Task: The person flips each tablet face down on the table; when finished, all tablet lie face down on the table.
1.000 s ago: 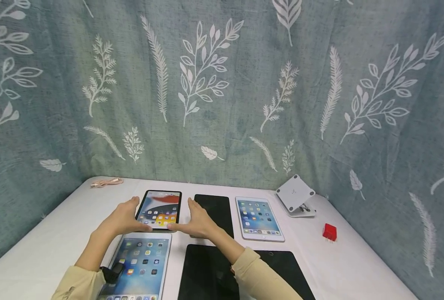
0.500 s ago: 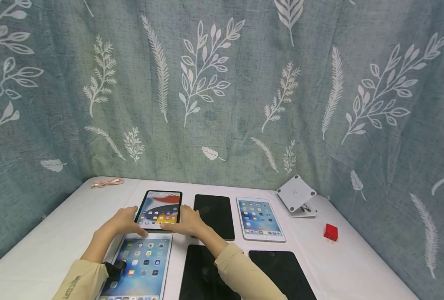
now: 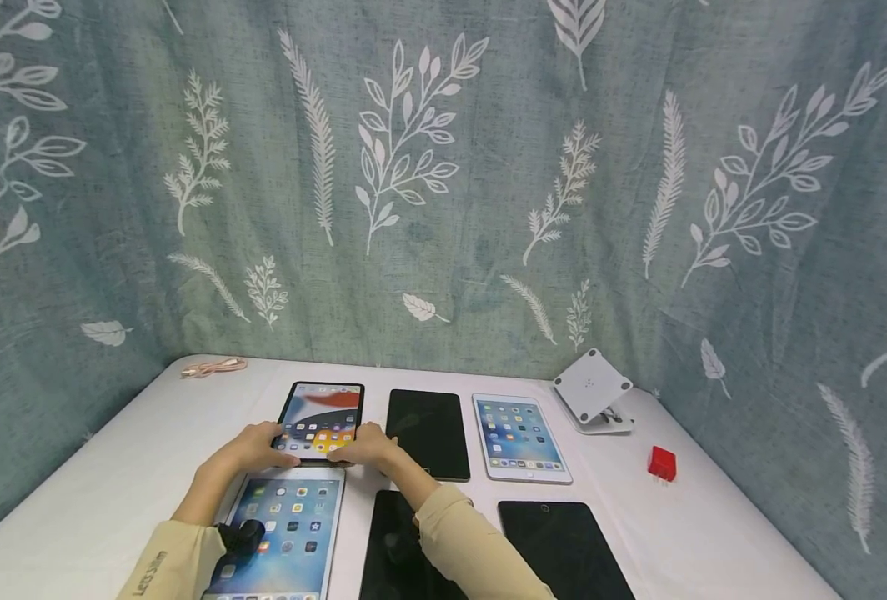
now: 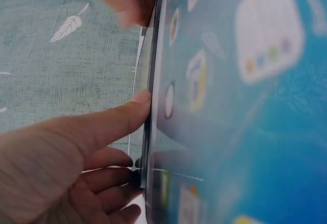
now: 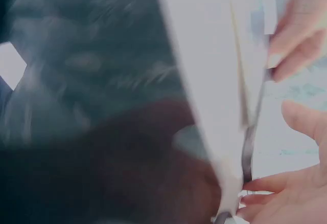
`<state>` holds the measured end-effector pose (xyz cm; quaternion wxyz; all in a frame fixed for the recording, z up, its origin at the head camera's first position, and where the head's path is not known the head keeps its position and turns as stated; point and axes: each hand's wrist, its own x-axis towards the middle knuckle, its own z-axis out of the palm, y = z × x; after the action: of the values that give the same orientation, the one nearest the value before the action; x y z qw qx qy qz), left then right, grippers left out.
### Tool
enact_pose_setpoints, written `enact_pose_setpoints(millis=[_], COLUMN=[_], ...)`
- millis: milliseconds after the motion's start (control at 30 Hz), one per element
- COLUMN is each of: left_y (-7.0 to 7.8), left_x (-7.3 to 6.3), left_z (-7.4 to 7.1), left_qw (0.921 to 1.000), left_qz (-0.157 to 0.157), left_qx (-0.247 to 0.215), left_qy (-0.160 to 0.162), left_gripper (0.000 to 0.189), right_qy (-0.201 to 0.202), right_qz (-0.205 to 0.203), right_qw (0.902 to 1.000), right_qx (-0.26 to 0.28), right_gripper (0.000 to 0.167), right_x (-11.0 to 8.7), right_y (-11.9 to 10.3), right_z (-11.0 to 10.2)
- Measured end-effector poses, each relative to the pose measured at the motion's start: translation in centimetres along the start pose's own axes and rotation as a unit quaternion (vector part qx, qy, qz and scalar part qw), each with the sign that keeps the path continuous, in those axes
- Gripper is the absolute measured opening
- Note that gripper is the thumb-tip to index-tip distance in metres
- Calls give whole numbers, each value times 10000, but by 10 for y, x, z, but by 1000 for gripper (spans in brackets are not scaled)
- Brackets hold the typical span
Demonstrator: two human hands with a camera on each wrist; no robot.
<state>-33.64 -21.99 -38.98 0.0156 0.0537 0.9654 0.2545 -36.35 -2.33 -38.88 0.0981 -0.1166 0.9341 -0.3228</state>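
A black-framed tablet with a lit screen of app icons lies at the back left of the table, between the two hands. My left hand holds its near left corner. In the left wrist view, the thumb presses the tablet's edge while the other fingers curl at the side. At the near right corner is my right hand. The right wrist view shows its fingertips touching the side edge and its thumb raised apart. Just in front lies a larger white-framed tablet, partly under the left forearm.
Two dark-screened tablets lie in front, one partly under the right sleeve, another further right. Behind them are a third dark one and a small white tablet. A metal stand, a red plug and a coiled cable sit farther out.
Both hands have come down and nearer along the tablet's sides, and their fingers have closed in from spread positions to its near corners. The tablet stays nearly in place.
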Motion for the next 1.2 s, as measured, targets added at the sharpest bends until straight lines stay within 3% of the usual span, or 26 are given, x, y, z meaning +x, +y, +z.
enact_pose_setpoints(millis=[100,167,367,433,567,667,800,967,1200], left_y=[1,2,-1,-1,0,1,3,5,10], left_x=[2,2,2,2,2,2,3,4,5], left_z=[1,1,2,1,0,0,3,9,14], left_qw=[10000,9999,9998,9996,9985,9969,9926,9804,9646], left_qz=[-17,-57,44,112,255,281,387,803,1119], left_qx=[-61,-123,-192,-250,-493,-730,-1117,-1712,-2256], left_qy=[-3,22,65,67,-1,-119,-289,-560,-780], left_gripper=[60,59,60,60,65,74,71,55,58], right_qy=[-133,-191,118,173,60,-49,-43,139,502], right_qz=[374,508,397,201,-216,-330,-449,-697,-976], right_qw=[9904,9803,9570,9386,8880,8700,8714,8845,9073], right_qx=[1321,1901,2870,3440,4593,4919,4885,4610,4059], right_gripper=[43,39,34,37,41,43,46,49,48], right_x=[2,3,5,6,7,5,0,-4,-12], right_y=[0,0,-2,-4,-8,-12,-14,-19,-29], right_z=[1,1,-2,-6,-17,-25,-31,-34,-40])
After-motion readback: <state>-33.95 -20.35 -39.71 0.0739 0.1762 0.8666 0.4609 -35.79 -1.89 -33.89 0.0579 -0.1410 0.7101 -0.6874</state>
